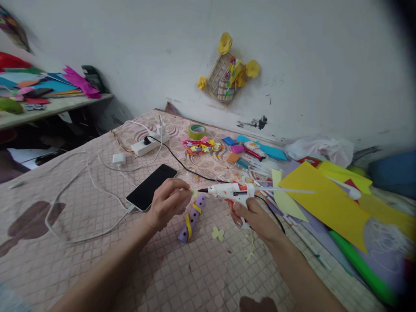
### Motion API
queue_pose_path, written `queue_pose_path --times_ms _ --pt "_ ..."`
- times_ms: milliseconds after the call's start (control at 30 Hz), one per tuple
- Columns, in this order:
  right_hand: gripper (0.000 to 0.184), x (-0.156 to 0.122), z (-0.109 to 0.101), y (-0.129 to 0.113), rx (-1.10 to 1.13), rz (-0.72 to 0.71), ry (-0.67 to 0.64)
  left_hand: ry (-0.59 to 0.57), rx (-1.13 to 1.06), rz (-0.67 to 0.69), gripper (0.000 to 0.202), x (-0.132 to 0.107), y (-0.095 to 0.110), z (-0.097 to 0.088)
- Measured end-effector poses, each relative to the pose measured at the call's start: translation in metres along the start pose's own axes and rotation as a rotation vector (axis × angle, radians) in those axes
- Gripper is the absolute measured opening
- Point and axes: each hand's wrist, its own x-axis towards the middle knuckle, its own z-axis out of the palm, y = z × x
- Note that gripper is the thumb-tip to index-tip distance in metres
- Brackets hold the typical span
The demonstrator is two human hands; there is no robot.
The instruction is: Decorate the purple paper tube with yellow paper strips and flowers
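Observation:
My right hand (256,216) grips a white hot glue gun (230,191) by its handle, nozzle pointing left. My left hand (169,200) is closed in a pinch on a small pale yellow paper piece (194,193) held right at the nozzle tip. Below the two hands lies a purple roll with yellow strips (191,219) on the patterned pink cloth (97,225). A small yellow paper butterfly shape (218,234) lies beside it.
A black phone (151,186) with a white cable lies left of my hands. A white power strip (150,144), green tape roll (196,131), coloured paper scraps (201,146) and yellow sheets (325,199) lie around. A shelf with papers (48,91) stands at left.

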Motion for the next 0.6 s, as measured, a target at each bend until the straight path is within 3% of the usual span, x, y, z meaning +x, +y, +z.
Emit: queue_pose_path --times_ms 333,600 --pt "0.048 -0.0007 -0.0015 0.0006 -0.008 0.008 0.022 0.022 0.002 0.004 0.009 0.0004 -0.0004 0.0002" --pt "0.049 0.0003 -0.0015 0.0045 -0.055 -0.005 0.004 0.020 -0.019 0.017 0.018 0.0009 0.0000 0.0000"
